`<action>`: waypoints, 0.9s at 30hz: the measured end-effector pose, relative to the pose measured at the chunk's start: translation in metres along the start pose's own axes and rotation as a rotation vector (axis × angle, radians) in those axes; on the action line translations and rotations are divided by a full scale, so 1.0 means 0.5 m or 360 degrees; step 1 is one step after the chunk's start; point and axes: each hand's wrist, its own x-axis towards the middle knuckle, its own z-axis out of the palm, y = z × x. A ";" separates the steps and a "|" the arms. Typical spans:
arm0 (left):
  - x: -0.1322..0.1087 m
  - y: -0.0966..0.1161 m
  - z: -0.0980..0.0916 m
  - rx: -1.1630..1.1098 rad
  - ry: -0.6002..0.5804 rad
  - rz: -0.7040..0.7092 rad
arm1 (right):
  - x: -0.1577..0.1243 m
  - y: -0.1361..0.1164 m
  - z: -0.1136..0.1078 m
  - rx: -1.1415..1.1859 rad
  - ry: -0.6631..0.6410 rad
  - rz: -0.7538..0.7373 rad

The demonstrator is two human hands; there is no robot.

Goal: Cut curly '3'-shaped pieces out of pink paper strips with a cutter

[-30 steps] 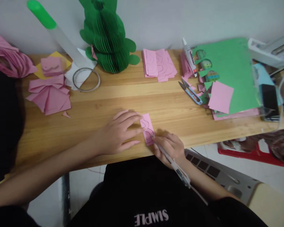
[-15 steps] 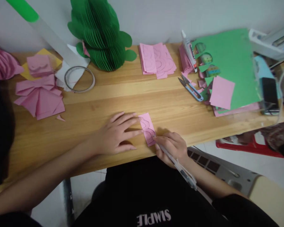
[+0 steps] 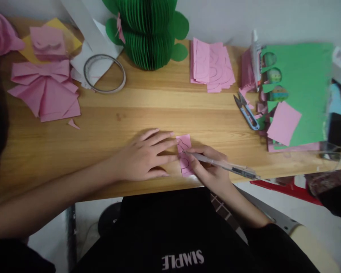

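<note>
A small pink paper strip [image 3: 185,167] with dark curved lines lies near the front edge of the wooden table. My left hand [image 3: 144,156] rests flat with its fingers spread, the fingertips touching the strip's left edge. My right hand [image 3: 211,165] grips a clear pen [image 3: 230,167], whose tip is on the upper middle part of the strip. The pen's back end points to the right.
Along the back are a green honeycomb paper piece [image 3: 150,38], pink paper pieces [image 3: 213,66], a tape roll [image 3: 104,90] and folded pink paper [image 3: 47,91]. Blue snips [image 3: 248,113], a glue tube [image 3: 255,60], green sheets [image 3: 309,91] and a phone [image 3: 335,129] lie right.
The pen tip has moved from the lower right of the strip up to its upper middle, and the pen now slants flatter. The camera view has shifted and turned slightly.
</note>
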 end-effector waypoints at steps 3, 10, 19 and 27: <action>0.000 0.001 0.001 -0.0004 0.0009 -0.0005 | 0.003 0.001 0.000 0.0050 -0.0083 0.0067; 0.000 0.001 0.003 -0.0006 0.0023 -0.0001 | 0.004 0.002 0.002 -0.0005 -0.0101 0.0061; 0.000 0.001 0.007 0.0020 0.0029 0.0001 | 0.007 0.004 0.000 0.0001 -0.0149 0.0019; 0.001 0.002 0.005 0.0032 0.0046 -0.0010 | 0.008 0.002 -0.002 -0.0052 -0.0196 -0.0005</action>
